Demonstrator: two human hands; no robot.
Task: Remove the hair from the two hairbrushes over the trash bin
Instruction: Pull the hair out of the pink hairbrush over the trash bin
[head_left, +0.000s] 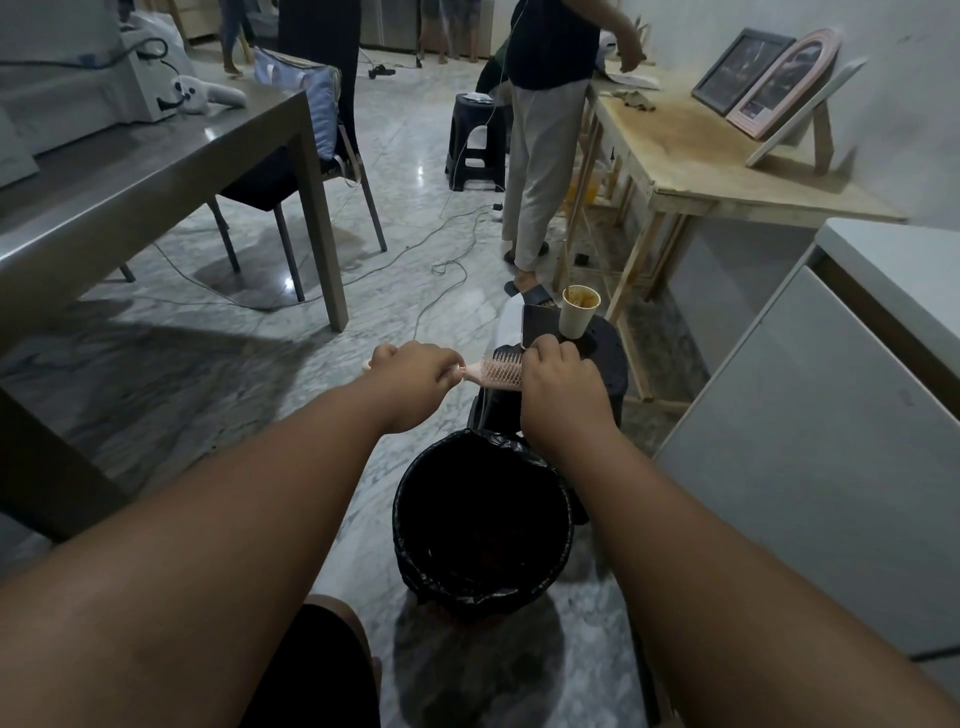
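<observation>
Hairbrush (496, 372), pink, sits handle-clenched in my left hand (415, 382) while my right hand (558, 382) pinches at its bristles. Next I should pull loosened hair free, nearer over the trash bin (563, 512).

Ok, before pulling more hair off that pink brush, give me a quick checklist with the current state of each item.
1. Brush held firmly: ok. The left hand grips the handle of the pink hairbrush.
2. Other hand at the bristles: ok. The right hand is at the brush head.
3. Brush over the trash bin: not ok. It appears to sit beyond the far rim, nearer the black stool.
4. Bin lined and open: ok. A black bag lines it and the mouth is clear.
5. Paper cup clear of the hands: ok, though close to the right hand.
6. Hair left on the bristles: cannot tell.
</observation>
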